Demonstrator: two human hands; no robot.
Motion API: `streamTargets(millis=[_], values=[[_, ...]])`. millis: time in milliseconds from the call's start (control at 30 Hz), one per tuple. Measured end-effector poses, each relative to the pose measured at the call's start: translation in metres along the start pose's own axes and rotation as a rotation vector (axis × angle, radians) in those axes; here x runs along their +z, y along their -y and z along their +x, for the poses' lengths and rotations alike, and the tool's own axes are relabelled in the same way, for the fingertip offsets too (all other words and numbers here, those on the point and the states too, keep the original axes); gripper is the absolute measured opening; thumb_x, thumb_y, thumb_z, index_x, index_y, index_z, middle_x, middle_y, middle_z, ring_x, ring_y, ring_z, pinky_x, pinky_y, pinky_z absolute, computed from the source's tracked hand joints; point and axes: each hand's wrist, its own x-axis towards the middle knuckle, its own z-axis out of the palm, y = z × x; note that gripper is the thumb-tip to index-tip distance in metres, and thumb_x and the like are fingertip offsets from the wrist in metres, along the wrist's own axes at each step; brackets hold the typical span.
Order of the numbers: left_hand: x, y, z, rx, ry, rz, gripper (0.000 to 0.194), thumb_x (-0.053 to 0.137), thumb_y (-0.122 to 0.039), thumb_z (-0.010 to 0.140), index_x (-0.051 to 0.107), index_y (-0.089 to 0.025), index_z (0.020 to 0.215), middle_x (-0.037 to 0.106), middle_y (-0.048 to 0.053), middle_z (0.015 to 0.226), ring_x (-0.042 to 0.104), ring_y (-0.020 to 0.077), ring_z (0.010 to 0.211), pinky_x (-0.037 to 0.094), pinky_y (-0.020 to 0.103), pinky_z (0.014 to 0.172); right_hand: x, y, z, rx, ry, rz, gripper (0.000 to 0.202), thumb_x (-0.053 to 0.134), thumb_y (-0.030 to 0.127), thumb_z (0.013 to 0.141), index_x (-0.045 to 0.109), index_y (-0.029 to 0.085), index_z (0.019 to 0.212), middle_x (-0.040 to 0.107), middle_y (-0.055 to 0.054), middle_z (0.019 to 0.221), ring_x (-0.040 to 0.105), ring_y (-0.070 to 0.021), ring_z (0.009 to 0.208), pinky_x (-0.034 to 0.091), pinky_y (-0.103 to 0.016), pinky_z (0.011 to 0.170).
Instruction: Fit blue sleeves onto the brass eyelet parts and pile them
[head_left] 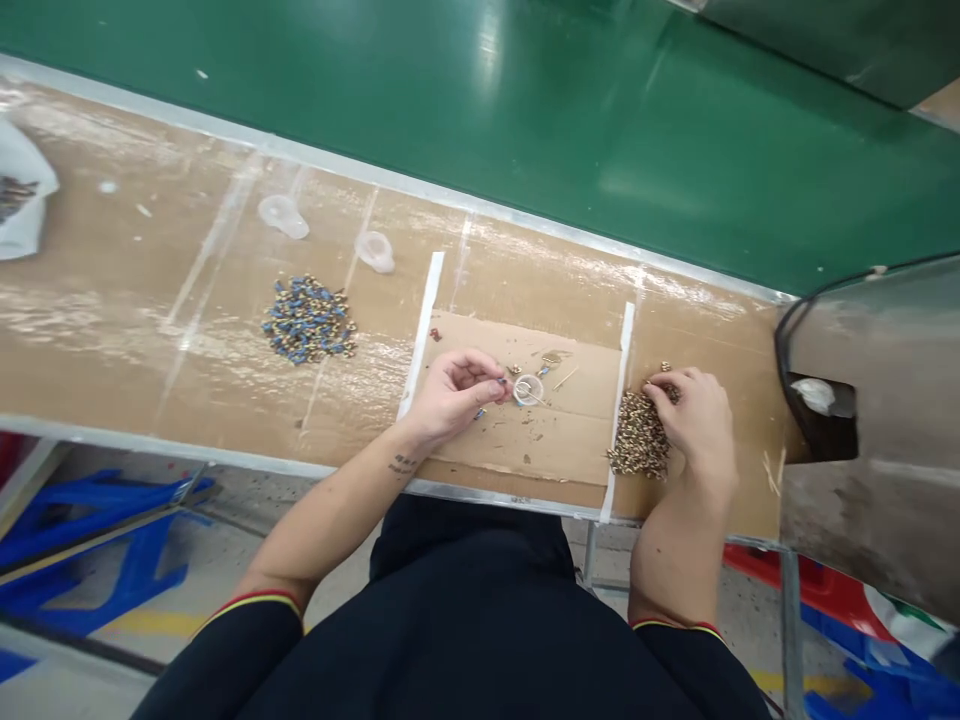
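Note:
My left hand (465, 392) is closed in a pinch over a cardboard sheet (570, 440), holding a tiny part with a bit of blue on it. Just right of its fingertips stands a small round clear cup (528, 389) with a thin stick resting in it. My right hand (691, 412) has its thumb and fingertips pressed together at the top edge of a pile of small brass-coloured parts (637, 440); what they hold, if anything, is hidden. Farther left lies a pile of blue and brass parts (309, 320).
Two clear plastic pieces (283, 216) (374, 251) lie behind the left pile. A white bag (22, 200) with parts is at the far left. White strips (622, 380) flank the cardboard. A metal box (885, 400) stands at the right, and a green surface (450, 100) runs behind.

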Motion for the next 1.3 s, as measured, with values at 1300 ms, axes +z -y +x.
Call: streamTargets(millis=[1300], values=[[0.001,-0.006,-0.007,-0.087,0.113,-0.156,0.050,0.104,-0.041,0.062,0.060,-0.017,0.061,0.070,0.000,0.061,0.066,0.0134,0.052,0.052,0.024,0.051,-0.020,0.166,-0.005,-0.693,-0.289,0.965,0.031,0.078,0.008,0.090,0.079,0.032,0.109,0.081,0.000,0.089,0.077,-0.0192,0.076,0.066,-0.034,0.062]])
